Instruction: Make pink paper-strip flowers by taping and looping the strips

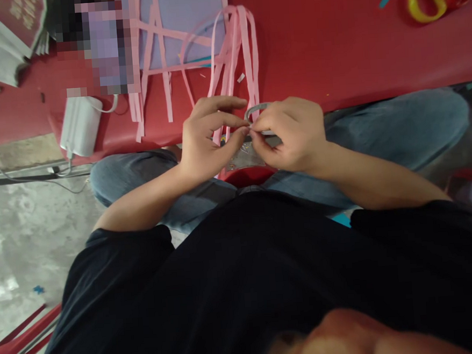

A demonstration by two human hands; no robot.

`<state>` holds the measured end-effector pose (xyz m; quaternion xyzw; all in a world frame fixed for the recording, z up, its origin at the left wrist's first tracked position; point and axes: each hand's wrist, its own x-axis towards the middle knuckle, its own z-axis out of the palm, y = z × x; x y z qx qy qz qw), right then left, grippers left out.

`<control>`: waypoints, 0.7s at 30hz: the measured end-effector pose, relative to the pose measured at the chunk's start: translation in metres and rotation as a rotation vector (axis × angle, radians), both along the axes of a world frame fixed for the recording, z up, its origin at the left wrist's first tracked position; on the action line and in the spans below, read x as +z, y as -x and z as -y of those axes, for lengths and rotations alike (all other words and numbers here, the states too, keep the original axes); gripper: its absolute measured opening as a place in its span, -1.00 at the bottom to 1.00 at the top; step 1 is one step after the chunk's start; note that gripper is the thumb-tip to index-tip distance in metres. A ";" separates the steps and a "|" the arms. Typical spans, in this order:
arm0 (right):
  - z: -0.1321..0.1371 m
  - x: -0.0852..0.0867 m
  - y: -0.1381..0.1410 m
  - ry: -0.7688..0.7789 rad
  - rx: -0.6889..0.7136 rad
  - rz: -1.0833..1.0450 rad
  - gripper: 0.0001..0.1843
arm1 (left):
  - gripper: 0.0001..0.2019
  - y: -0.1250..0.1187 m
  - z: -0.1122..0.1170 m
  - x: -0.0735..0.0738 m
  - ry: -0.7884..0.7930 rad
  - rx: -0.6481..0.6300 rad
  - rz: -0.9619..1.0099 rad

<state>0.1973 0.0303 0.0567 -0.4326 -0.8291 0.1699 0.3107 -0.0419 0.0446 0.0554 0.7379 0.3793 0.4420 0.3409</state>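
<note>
Nearest us in the head view is our dark shirt (258, 267), with the jeans (398, 128) spread out past it under the table's edge. Both our forearms reach forward and angle inward, elbows wide, so that the hands meet in front of the red table (324, 57), above our lap. We hold the left hand (209, 138) with thumb and forefinger pinched together, their tips pointing right; its other fingers stretch out above, loosely spread. Our right hand (295, 132) faces it, thumb and forefinger closed at the same spot, the remaining fingers folded in. Between them we have the grey strip (257, 108), nipped at the point where the fingertips of both hands come together. From there it bows up and over to the right, its long axis curved, the upper run lying roughly left to right; we cannot tell where its far end goes behind the right hand. Just beyond our hands, pink strips (247, 52) drape over the table's edge, beside a purple sheet (186, 40).
</note>
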 end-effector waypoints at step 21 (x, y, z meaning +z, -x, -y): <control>-0.007 -0.017 0.004 -0.633 0.109 0.020 -0.70 | -0.56 -0.011 -0.006 -0.022 0.411 0.263 0.350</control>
